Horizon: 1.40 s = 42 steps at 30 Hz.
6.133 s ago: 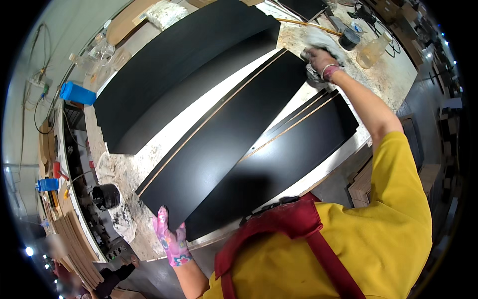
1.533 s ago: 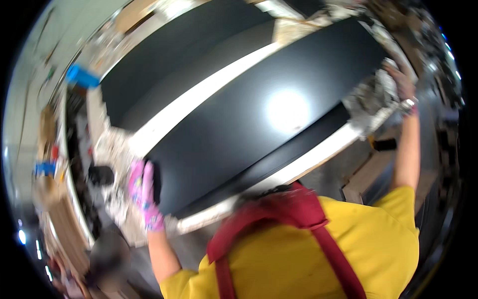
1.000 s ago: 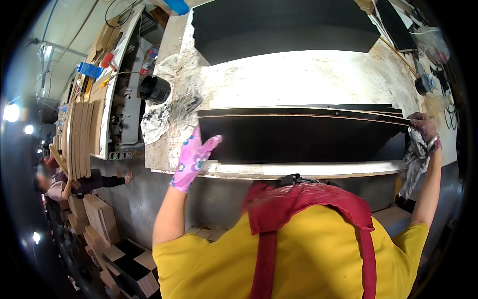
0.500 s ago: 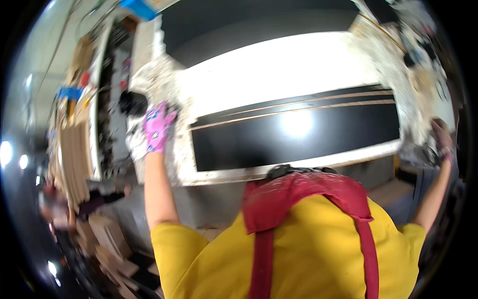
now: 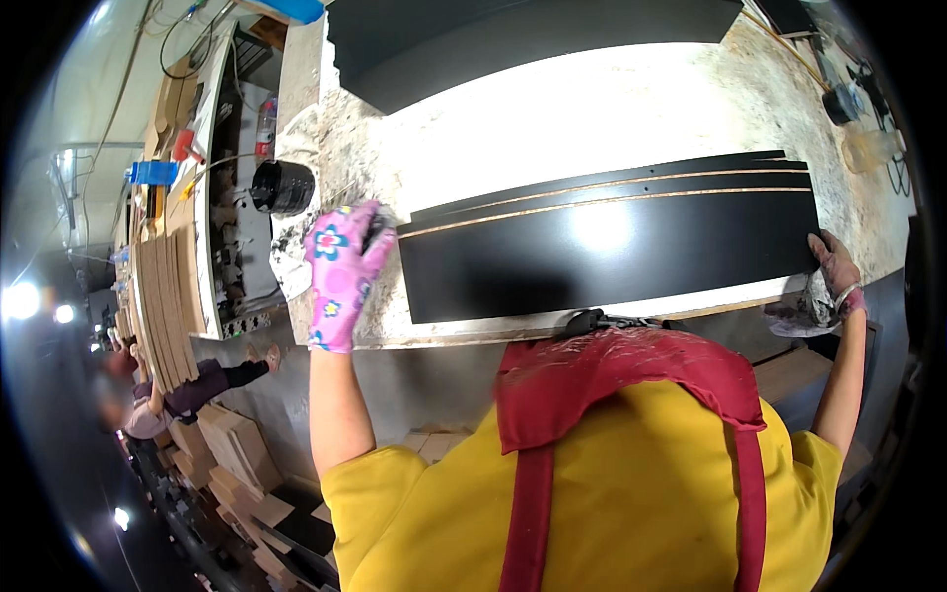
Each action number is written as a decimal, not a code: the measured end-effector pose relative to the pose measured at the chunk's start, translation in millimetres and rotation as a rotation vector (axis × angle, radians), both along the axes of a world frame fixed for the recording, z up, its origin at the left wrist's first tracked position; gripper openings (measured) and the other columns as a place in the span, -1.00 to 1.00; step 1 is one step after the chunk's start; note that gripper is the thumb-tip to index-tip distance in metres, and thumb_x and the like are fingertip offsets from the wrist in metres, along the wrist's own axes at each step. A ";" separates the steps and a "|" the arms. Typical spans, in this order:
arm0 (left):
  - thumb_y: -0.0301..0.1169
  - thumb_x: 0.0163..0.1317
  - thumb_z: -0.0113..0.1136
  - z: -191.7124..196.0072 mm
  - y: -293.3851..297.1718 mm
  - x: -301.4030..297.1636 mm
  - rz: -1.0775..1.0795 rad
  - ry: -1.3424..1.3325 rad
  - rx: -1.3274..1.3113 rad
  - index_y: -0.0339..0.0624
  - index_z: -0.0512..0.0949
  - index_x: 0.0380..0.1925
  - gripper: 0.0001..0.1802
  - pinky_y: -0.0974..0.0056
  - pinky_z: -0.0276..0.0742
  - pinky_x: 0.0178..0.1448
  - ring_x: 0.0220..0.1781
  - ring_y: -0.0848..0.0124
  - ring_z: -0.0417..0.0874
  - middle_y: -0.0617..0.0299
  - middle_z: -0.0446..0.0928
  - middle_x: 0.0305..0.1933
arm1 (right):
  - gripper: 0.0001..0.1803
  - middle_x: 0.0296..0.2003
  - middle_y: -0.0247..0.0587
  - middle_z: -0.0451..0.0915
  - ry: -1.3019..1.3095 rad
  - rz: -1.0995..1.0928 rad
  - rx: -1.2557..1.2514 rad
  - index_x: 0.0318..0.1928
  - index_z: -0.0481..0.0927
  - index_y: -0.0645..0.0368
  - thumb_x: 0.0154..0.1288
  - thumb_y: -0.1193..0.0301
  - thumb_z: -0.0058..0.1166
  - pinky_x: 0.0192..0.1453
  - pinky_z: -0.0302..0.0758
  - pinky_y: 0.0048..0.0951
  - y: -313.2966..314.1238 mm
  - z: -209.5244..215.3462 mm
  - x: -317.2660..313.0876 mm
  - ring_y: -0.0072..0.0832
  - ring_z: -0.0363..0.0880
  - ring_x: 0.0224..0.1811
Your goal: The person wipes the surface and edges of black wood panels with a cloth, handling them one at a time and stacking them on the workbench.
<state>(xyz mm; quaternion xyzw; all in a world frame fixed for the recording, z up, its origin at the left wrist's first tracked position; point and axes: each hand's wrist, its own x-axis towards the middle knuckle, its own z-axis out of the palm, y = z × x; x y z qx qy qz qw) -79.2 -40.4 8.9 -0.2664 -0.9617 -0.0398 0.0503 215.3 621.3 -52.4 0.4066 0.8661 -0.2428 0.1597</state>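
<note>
My left hand point(image 5: 335, 271), in a pink flowered glove, is by the left end of a stack of long black panels point(image 5: 612, 242). Its fingers are closed round a small dark wad point(image 5: 378, 229), mostly hidden, whose kind I cannot make out. At the stack's right end, the fingertips of my right hand point(image 5: 838, 264) touch the front panel's edge. A crumpled grey rag point(image 5: 817, 301) hangs from that hand below the palm. The panels lie slightly staggered, their far edges showing as thin brown strips.
The panels lie on a white, black-smeared worktable point(image 5: 552, 109). A larger black board point(image 5: 523, 39) lies at its far side. A black tub point(image 5: 283, 187) stands left of my left hand, a clear container point(image 5: 868, 151) far right. Another person point(image 5: 187, 395) is at left near stacked brown boards point(image 5: 163, 306).
My right hand has come inward to the panels' right end, bringing the rag along. My left hand has shifted slightly in the view, staying by the left end. The view itself has moved.
</note>
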 end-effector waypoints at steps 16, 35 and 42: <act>-0.26 0.03 0.34 -19.4 86.6 5.6 -0.436 0.194 -0.136 -0.11 0.57 -0.13 -0.62 -0.02 0.39 0.24 -0.11 0.17 0.59 0.19 0.58 -0.29 | -0.21 0.23 0.07 0.46 0.204 -0.157 -0.166 0.32 0.35 0.30 0.29 -0.04 0.14 0.39 0.22 -0.46 -6.2 -9.6 1.3 -0.29 0.39 0.32; -0.29 0.05 0.21 -43.0 509.7 79.7 -1.011 0.147 0.204 -0.12 0.60 -0.49 -0.85 0.05 0.46 -0.04 -0.25 0.13 0.58 0.11 0.57 -0.41 | -0.28 -0.12 0.05 0.64 -0.087 0.122 0.025 -0.03 0.55 0.15 0.25 -0.29 -0.06 0.04 0.49 -0.18 -33.1 48.2 -23.4 -0.06 0.60 -0.01; -0.21 0.11 0.20 -32.1 570.9 85.2 -1.104 0.160 0.179 -0.12 0.64 -0.44 -0.78 0.05 0.46 0.02 -0.20 0.12 0.61 0.08 0.60 -0.38 | -0.29 -0.25 0.09 0.63 -0.027 0.174 0.040 -0.02 0.52 0.17 0.26 -0.26 -0.02 -0.05 0.49 -0.15 -31.7 46.1 -21.2 -0.01 0.61 -0.13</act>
